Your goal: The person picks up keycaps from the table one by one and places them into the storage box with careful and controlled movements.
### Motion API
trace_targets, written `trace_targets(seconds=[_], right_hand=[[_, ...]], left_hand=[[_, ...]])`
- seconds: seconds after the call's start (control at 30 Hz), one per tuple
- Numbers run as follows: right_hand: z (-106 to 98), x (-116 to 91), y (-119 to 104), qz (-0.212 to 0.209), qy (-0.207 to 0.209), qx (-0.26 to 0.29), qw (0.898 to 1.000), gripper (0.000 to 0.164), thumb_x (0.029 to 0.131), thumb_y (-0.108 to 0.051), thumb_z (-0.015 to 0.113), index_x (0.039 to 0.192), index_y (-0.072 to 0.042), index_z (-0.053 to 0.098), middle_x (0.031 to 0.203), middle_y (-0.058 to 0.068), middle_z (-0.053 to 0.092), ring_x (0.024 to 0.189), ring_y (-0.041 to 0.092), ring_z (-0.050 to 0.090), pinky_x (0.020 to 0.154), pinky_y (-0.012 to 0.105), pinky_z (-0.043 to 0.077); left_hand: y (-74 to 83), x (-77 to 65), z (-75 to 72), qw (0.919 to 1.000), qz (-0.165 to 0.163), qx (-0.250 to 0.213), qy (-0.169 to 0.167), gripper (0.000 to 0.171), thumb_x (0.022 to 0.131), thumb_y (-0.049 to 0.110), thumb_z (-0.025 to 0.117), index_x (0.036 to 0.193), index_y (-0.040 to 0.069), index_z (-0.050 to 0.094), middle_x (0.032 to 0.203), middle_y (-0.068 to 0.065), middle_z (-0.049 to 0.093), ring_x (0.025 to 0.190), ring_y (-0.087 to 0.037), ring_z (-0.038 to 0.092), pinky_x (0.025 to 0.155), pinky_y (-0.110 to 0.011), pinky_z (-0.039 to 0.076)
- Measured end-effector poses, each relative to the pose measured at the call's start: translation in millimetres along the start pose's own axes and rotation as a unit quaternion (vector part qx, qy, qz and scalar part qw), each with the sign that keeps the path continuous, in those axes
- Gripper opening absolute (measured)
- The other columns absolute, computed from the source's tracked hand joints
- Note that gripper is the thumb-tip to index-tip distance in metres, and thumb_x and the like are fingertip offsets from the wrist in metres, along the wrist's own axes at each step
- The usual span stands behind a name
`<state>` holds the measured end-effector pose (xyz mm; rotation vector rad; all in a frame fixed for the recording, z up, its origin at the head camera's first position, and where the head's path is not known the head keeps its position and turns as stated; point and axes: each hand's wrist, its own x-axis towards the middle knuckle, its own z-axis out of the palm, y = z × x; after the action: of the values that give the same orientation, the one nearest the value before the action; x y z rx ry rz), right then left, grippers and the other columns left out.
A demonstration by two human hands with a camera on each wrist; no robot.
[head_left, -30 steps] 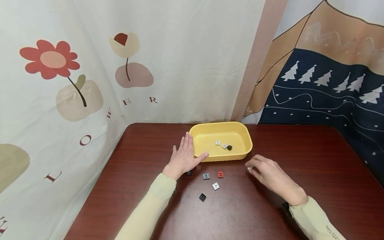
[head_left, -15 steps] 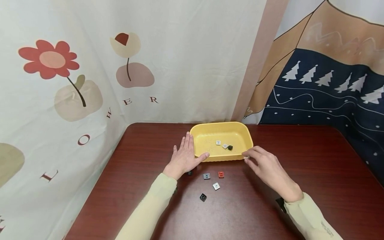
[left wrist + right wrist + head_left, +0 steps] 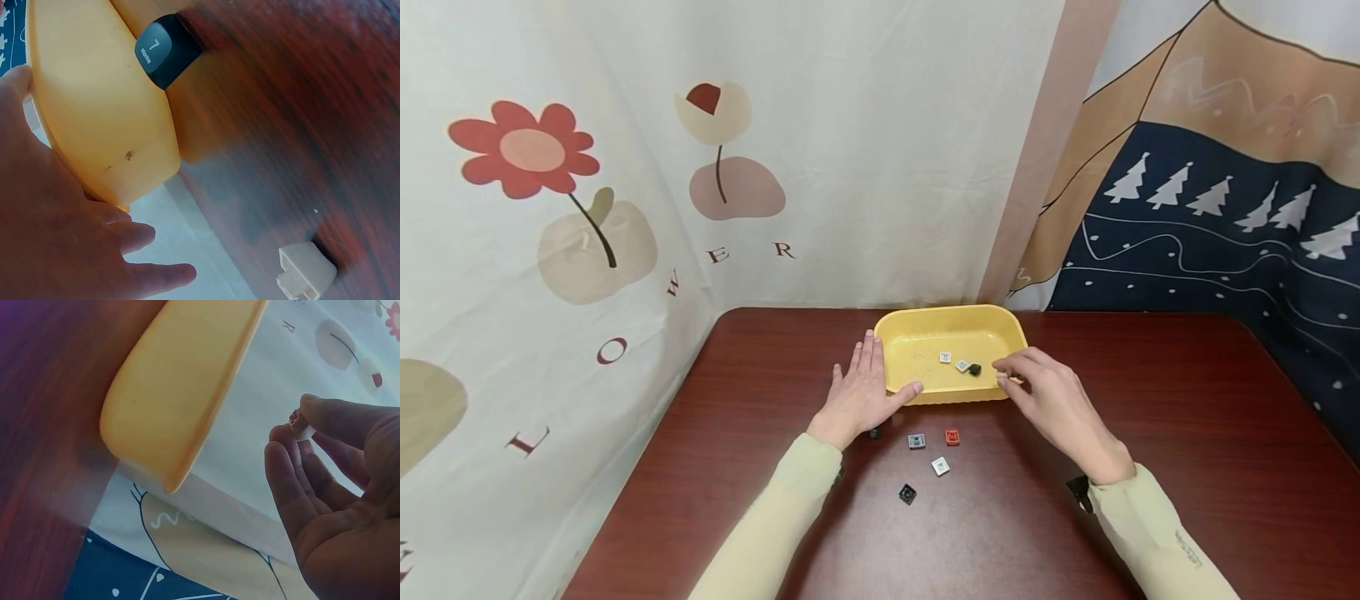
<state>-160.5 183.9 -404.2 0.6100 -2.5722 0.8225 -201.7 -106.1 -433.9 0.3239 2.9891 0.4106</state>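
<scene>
Red-brown worktop (image 3: 1195,400), seen remotely: my right fingers (image 3: 286,475) pinch a pale key (image 3: 304,430) near a yellow tub (image 3: 958,396); my left fingers (image 3: 866,354), straight, touch its side.

A small whitish keycap (image 3: 302,429) is pinched between the thumb and fingers of the right hand (image 3: 1054,408), held up at the near right corner of the yellow tray (image 3: 955,397). Shallow, open-topped and round-cornered, the tray sits upright, its left end against the straight fingers of the left hand (image 3: 859,398), that hand's thumb at its near rim.
</scene>
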Motion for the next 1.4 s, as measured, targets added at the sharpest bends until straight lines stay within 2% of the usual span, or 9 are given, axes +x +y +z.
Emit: trace_targets(seconds=[0.13, 0.33, 0.53, 0.73, 1.4], right_hand=[[1.3, 7.7, 0.7, 0.017, 0.004, 0.014, 1.0, 0.021, 0.089, -0.003, 0.08, 0.109, -0.006, 0.079, 0.104, 0.006, 0.072, 0.088, 0.022, 0.067, 0.074, 0.041, 0.057], [7.0, 18.6, 1.3, 0.019, 0.01, 0.016, 1.0, 0.02, 0.089, -0.003, 0.08, 0.109, -0.003, 0.079, 0.103, 0.008, 0.072, 0.089, 0.024, 0.068, 0.075, 0.042, 0.056], [16.7, 30.2, -3.5, 0.039, -0.02, 0.028, 0.999, 0.023, 0.09, -0.006, 0.08, 0.113, -0.003, 0.078, 0.108, 0.01, 0.072, 0.094, 0.025, 0.067, 0.081, 0.044, 0.056], [32.4, 40.6, -5.6, 0.026, -0.034, 0.029, 0.999, 0.02, 0.091, -0.006, 0.079, 0.11, -0.002, 0.078, 0.106, 0.011, 0.073, 0.098, 0.026, 0.066, 0.083, 0.044, 0.055], [65.3, 65.1, 2.7, 0.036, -0.079, 0.006, 0.996, 0.014, 0.091, -0.005, 0.077, 0.104, 0.0, 0.079, 0.097, 0.012, 0.073, 0.089, 0.027, 0.065, 0.084, 0.046, 0.052]], left_hand=[[-0.5, 0.3, 0.7, 1.0, 0.001, 0.0, 0.002, 0.114, 0.093, 0.081, 0.042, 0.165, -0.001, 0.01, 0.173, -0.015, 0.001, 0.158, -0.035, 0.013, 0.119, -0.066, 0.021], [-0.9, 1.0, 0.9, 1.0, 0.001, 0.003, 0.002, 0.115, 0.093, 0.082, 0.042, 0.165, -0.001, 0.009, 0.173, -0.015, 0.001, 0.158, -0.035, 0.013, 0.119, -0.066, 0.022], [-1.0, 0.9, 0.7, 1.0, 0.001, 0.005, 0.001, 0.115, 0.093, 0.082, 0.041, 0.165, -0.001, 0.009, 0.173, -0.015, 0.001, 0.158, -0.035, 0.013, 0.119, -0.065, 0.022], [-0.9, 1.0, 0.5, 1.0, 0.001, 0.002, -0.002, 0.115, 0.093, 0.083, 0.04, 0.165, -0.001, 0.009, 0.173, -0.015, 0.0, 0.158, -0.034, 0.011, 0.119, -0.065, 0.021], [-0.8, 4.0, 1.4, 1.0, 0.002, 0.003, -0.002, 0.114, 0.093, 0.082, 0.041, 0.165, -0.001, 0.009, 0.173, -0.015, 0.001, 0.159, -0.034, 0.011, 0.119, -0.065, 0.021]])
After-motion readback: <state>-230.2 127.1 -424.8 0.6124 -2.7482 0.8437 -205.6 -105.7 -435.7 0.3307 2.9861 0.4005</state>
